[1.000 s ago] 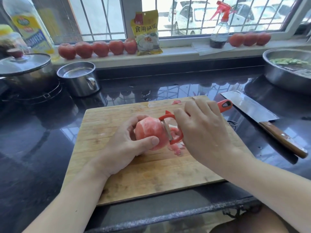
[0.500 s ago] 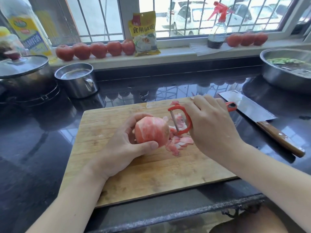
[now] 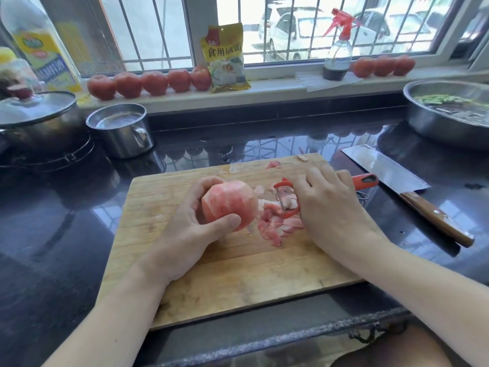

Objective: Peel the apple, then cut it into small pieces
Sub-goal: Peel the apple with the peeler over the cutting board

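My left hand [image 3: 190, 234] grips a mostly peeled pinkish apple [image 3: 229, 203] above the wooden cutting board [image 3: 211, 282], thumb across its front. My right hand [image 3: 328, 205] holds a red peeler [image 3: 287, 198] just right of the apple, a short gap apart, its blade low over a heap of pink peelings [image 3: 277, 223]. The peeler's red handle end [image 3: 366, 180] sticks out past my knuckles. A cleaver [image 3: 397, 178] with a wooden handle lies on the black counter to the right of the board.
A small steel pot [image 3: 121, 128] and a lidded pan [image 3: 37, 120] stand at the back left. A steel basin [image 3: 449, 120] with greens sits at the back right. Tomatoes [image 3: 153, 82], a yellow packet [image 3: 227, 56] and a spray bottle [image 3: 338, 51] line the window sill.
The peeler has come off the apple and moved right and down, over the peelings. My left hand has kept hold of the apple and turned it slightly.
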Tool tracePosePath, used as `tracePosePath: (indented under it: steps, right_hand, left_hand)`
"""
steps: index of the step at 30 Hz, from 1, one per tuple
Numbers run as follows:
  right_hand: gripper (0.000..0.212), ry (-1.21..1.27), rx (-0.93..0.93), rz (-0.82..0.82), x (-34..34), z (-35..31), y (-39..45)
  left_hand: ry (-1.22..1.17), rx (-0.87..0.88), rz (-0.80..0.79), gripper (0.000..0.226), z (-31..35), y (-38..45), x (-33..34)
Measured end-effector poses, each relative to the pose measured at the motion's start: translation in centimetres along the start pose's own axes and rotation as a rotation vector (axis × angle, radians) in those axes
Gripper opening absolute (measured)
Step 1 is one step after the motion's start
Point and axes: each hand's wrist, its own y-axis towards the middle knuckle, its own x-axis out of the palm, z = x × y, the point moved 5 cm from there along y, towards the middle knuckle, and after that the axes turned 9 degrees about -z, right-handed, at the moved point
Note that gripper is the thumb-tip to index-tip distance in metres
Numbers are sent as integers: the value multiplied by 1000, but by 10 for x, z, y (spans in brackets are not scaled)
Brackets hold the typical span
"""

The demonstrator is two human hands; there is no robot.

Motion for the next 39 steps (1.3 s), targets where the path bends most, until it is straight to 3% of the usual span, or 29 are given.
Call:
tracePosePath:
  steps: [6,10,15,19,26,33,39]
  right_hand:
    - [24,13,3,-77,6,8,2]
    - [31,118,-20,64,-16,2,-1]
    - [27,128,-211,184,-54,-35,-7]
    - [25,96,-195,225,-43,-42,-2]
    - [27,-12,-25,79,2,8,14]
    - [33,27,-30,-8,5,10,13]
    - [22,118,-57,78,-12,10,14]
  left_hand:
    - [76,-30,12,67,-6,3,-1]
    - [84,-67,23,65,-8,3,-3]
    - [92,-78,19,64,-8,4,-1]
    - [78,-63,10,59,-9,3,-1]
    - [-40,-91,-9,59,-11,2,-5]
    - [-64,-55,-27,70,-11,5,-7]
    - [20,-39,-52,77,-12,4,-6]
